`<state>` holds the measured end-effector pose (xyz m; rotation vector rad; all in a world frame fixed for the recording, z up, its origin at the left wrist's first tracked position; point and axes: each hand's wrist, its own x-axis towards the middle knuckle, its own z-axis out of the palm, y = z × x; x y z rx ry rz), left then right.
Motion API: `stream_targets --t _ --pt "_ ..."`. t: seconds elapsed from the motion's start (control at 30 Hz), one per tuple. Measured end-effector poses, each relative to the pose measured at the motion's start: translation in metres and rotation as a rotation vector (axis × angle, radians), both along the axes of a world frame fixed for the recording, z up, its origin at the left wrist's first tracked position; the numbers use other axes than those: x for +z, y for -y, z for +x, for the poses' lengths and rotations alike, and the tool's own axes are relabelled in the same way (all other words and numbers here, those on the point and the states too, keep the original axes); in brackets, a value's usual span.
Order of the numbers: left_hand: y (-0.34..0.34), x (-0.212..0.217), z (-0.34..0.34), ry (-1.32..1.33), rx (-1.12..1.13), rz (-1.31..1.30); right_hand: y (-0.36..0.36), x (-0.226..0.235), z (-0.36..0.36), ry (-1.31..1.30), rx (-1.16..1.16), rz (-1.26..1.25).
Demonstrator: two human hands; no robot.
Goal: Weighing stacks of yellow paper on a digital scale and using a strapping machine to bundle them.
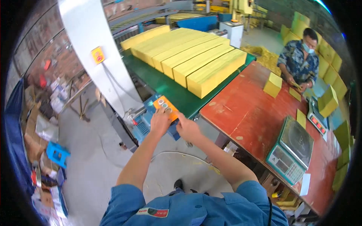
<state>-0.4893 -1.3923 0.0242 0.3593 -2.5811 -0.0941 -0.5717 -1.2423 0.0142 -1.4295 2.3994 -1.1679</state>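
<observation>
Orange push-button control box was seen under the fingertips of the left hand, with the right hand at its side edge. Both were part-curled; any grip could not be told. Box was judged stiff, best steadied by its edges.

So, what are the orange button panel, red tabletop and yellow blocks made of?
Orange button panel: metal or plastic, smooth; its even colour leaves that open. Red tabletop: perhaps painted wood, worn, with pale scuffs. Yellow blocks: possibly stacked paper, matte, judging by fine streaks.
</observation>
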Motion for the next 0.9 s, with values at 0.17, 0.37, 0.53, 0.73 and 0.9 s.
stream_targets --t 0.17,0.37,0.53,0.73,0.9 --pt "0.012 -0.005 -0.008 -0.013 -0.073 0.065 0.039 -0.011 -0.016 -0.088 -0.054 -0.082" --pt "0.039 -0.006 -0.008 -0.016 -0.2 -0.013 0.059 0.006 0.001 -0.051 -0.18 0.152" --pt "0.046 0.002 -0.009 0.018 -0.277 -0.009 0.066 0.011 0.012 -0.077 -0.285 0.179" --pt "0.05 0.004 -0.006 0.063 -0.303 0.011 0.058 0.007 0.021 0.048 -0.262 0.169" --pt "0.054 0.001 -0.009 0.009 -0.346 -0.06 0.061 0.003 0.025 0.036 -0.298 0.135"
